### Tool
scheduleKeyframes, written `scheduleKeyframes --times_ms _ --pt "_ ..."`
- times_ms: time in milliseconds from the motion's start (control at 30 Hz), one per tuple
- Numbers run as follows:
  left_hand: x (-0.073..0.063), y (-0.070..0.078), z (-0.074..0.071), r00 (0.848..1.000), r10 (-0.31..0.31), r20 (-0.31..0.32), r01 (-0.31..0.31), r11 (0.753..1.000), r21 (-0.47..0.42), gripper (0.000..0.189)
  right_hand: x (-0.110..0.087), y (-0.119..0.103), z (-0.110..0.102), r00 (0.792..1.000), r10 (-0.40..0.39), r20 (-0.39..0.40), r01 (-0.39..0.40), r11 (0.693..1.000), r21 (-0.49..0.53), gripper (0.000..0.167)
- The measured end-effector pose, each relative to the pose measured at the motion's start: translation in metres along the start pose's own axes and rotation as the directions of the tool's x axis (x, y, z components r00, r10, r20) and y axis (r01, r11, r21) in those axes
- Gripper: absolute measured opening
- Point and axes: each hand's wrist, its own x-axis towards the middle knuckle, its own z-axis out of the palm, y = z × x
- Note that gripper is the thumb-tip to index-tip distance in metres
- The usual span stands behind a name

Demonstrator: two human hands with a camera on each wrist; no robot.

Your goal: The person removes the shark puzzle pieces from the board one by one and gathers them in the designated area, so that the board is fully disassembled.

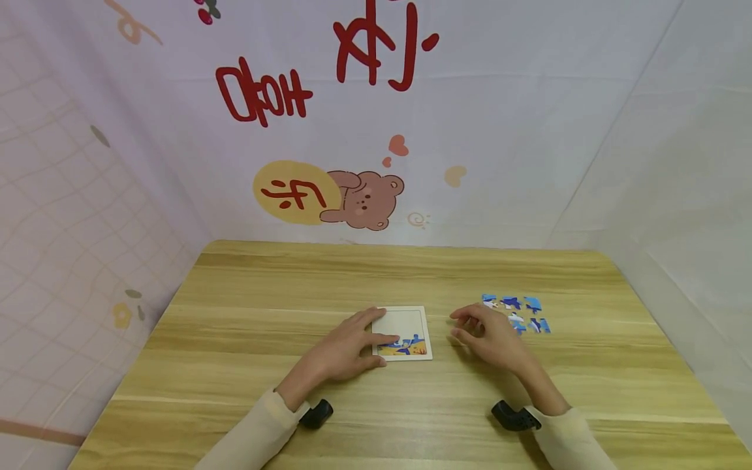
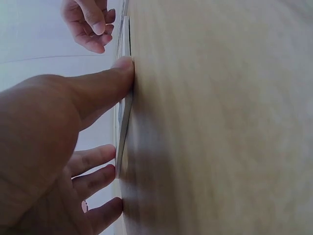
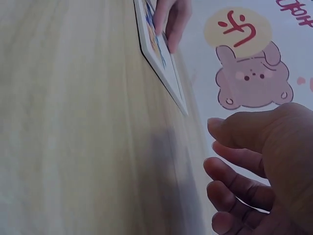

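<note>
A white-rimmed jigsaw board [image 1: 411,309] lies on the table, with joined blue and yellow pieces [image 1: 416,347] along its near side and a bare upper part. My left hand [image 1: 346,346] rests on its left side, fingers spread; the index fingertip reaches the joined pieces, and the thumb [image 2: 110,81] touches the near edge in the left wrist view. To the right of the board, my right hand [image 1: 490,336] hovers with loosely bent fingers and nothing between them. Several loose blue-and-white puzzle pieces [image 1: 533,304] lie just beyond that hand, partly hidden behind it.
The wooden table [image 1: 282,281] runs back to a white cloth [image 1: 505,130] with red characters and a printed bear [image 1: 370,202]. More cloth hangs at both sides. Black wrist devices [image 1: 317,414] sit at both sleeves.
</note>
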Motion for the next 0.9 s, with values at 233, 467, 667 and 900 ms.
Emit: scheduleKeyframes --times_ms 233,467,667,900 --pt "0.0 -0.001 -0.001 1.0 -0.016 0.002 0.016 1.0 0.002 0.048 0.002 -0.015 0.013 0.999 -0.008 0.032 0.007 0.999 0.034 0.024" --pt "0.001 0.001 -0.001 0.999 -0.028 -0.018 0.028 1.0 -0.005 0.047 0.005 -0.03 0.024 0.997 -0.049 0.062 0.045 0.997 0.065 0.023" --pt "0.001 0.004 0.0 0.998 -0.059 -0.039 0.059 0.998 0.007 0.047 0.009 -0.038 0.032 0.992 -0.044 0.123 0.037 0.998 0.058 0.024" --pt "0.0 0.007 -0.001 0.997 -0.07 -0.032 0.071 0.997 0.006 0.047 0.013 -0.043 0.036 0.987 -0.004 0.163 -0.002 0.999 0.04 0.026"
